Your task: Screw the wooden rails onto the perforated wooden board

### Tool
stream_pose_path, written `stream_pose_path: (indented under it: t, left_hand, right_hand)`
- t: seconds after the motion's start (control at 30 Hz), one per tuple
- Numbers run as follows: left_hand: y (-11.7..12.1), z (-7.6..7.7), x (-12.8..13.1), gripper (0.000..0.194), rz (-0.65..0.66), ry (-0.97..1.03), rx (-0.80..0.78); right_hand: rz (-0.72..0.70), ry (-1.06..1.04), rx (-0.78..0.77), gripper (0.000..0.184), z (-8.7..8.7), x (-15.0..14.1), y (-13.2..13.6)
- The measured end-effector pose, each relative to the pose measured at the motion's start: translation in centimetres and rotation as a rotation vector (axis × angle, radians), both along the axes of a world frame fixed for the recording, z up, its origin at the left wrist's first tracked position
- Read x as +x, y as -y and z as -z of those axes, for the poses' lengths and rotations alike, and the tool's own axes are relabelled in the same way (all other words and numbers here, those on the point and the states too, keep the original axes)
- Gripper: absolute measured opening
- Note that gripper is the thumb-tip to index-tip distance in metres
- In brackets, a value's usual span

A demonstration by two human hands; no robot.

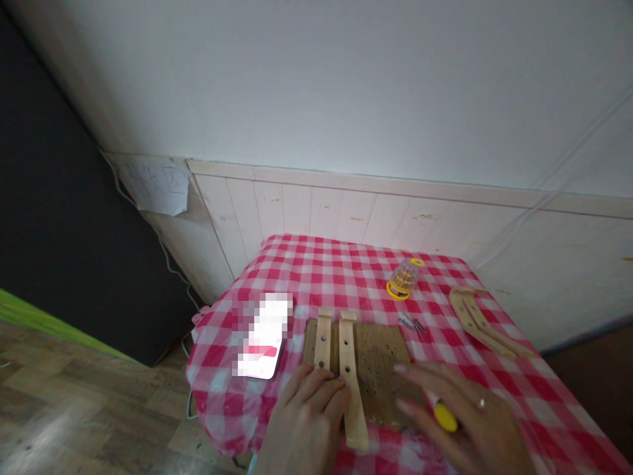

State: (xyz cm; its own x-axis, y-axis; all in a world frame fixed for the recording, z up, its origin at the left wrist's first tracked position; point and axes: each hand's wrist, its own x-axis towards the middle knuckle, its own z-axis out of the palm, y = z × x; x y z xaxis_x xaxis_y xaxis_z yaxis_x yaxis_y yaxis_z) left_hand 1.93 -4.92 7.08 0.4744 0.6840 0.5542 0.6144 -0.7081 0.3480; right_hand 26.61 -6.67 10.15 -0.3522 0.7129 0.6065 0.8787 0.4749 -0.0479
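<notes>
Two pale wooden brackets with bent ends lie side by side on a worn wooden board (380, 363). Dark screw heads show in the holes of the left bracket (324, 330); the holes of the right bracket (349, 356) look unfilled. My left hand (311, 409) presses down on the left bracket with closed fingers, its thumb against the right one. Over the board's right edge, my right hand (465, 415) holds a yellow-handled tool (445, 417), apparently a screwdriver. Only its rounded end shows. The index finger stretches out over the board.
Loose screws (413, 324) lie beyond the board. Behind them a clear container with yellow ends (404, 278) lies tilted. Two more curved wooden brackets (482, 323) rest at the right. A lit phone (267, 336) lies left on the checked tablecloth (341, 267), near the wall (326, 211).
</notes>
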Motion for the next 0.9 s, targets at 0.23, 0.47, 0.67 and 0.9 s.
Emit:
stream_pose_path:
  t: [0.23,0.47,0.67,0.9]
  left_hand:
    - [-0.1,-0.3,0.2,0.041,-0.019,-0.003,0.058]
    - [-0.1,-1.3,0.2,0.046,0.027,-0.093,0.070]
    - [-0.1,-1.0,0.1,0.043,0.033,-0.072,0.038]
    - [-0.2,-0.7,0.4,0.042,0.019,-0.071,0.045]
  right_hand:
    - [0.637,0.296,-0.522,0.035,-2.8,6.1,-5.2]
    - [0.672,0.373,-0.734,0.031,-2.4,4.2,-8.1]
    - [0.719,0.413,-0.687,0.032,-0.5,3.2,-9.7]
    - [0.679,0.420,-0.684,0.033,0.7,3.5,-10.1]
